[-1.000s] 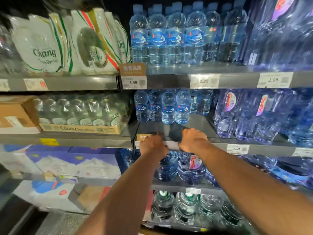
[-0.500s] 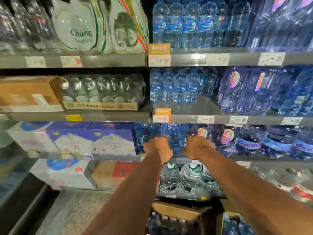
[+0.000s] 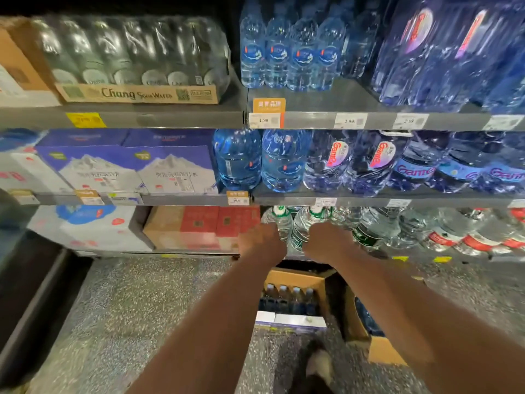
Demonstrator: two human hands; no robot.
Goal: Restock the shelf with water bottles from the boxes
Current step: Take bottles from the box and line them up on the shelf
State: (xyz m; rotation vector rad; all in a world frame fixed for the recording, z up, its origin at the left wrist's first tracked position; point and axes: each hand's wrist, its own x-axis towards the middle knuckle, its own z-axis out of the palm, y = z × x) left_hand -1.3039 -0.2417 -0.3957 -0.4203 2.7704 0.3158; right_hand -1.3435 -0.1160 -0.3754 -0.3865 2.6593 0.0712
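Note:
Both my arms reach forward in front of the lowest shelf. My left hand [image 3: 262,240] and my right hand [image 3: 326,241] are blurred, seen from the back, and hold nothing. Below them on the floor an open cardboard box [image 3: 321,282] holds a row of small blue-capped water bottles [image 3: 289,301]. Matching small blue water bottles [image 3: 289,55] stand on the upper grey shelf [image 3: 312,120], with bare shelf in front of them. Behind my hands are clear bottles with green caps [image 3: 284,223].
A second open box [image 3: 380,348] lies on the floor to the right. Large blue jugs [image 3: 238,160] and Ganten packs [image 3: 369,163] fill the middle shelf. Chang soda packs [image 3: 136,61] and white cartons [image 3: 136,169] sit on the left shelves. My shoe [image 3: 319,365] shows on the speckled floor.
My hands have come away from the upper shelf's front edge and dropped down past the middle shelf. The view has tilted down, so the floor boxes now show.

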